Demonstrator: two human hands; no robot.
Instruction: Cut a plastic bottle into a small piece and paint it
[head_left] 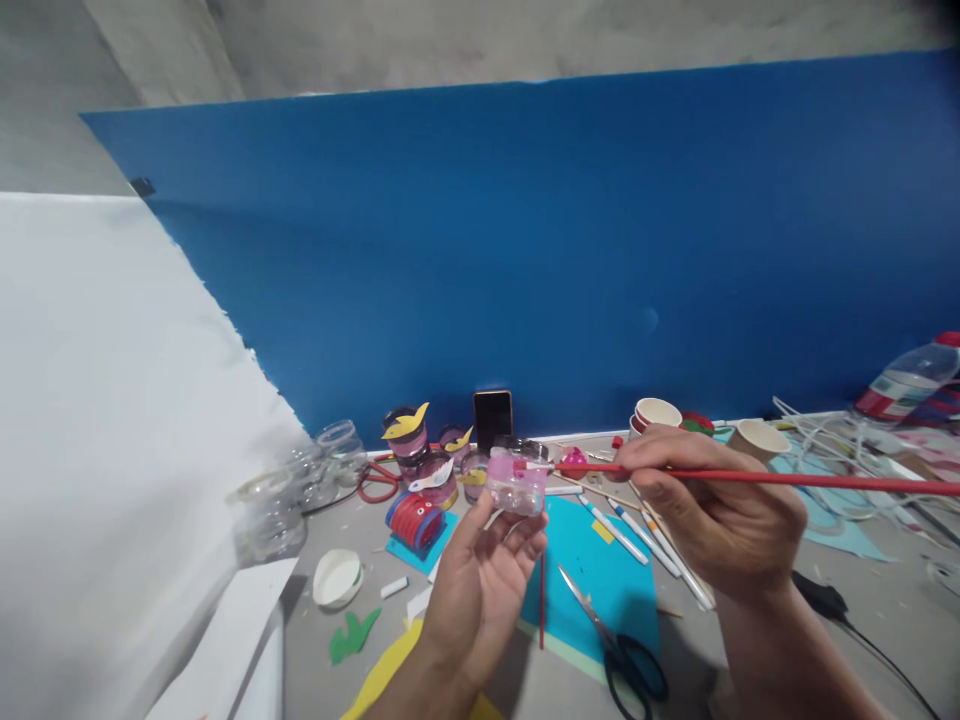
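My left hand holds up a clear plastic bottle base, its fingers closed around the lower part. Pink paint covers some of its upper wall. My right hand pinches a long red-handled paintbrush, held nearly level. The brush tip touches the painted side of the bottle base. Below the hands lie a blue paper sheet and black-handled scissors, blades partly spread. Behind my left hand stand several painted bottle pieces with paper cut-outs on them.
A phone leans against the blue board. Clear bottle pieces and a white bowl are at left. White markers lie centre right. Paper cups, tangled white strips and a bottle stand farther right.
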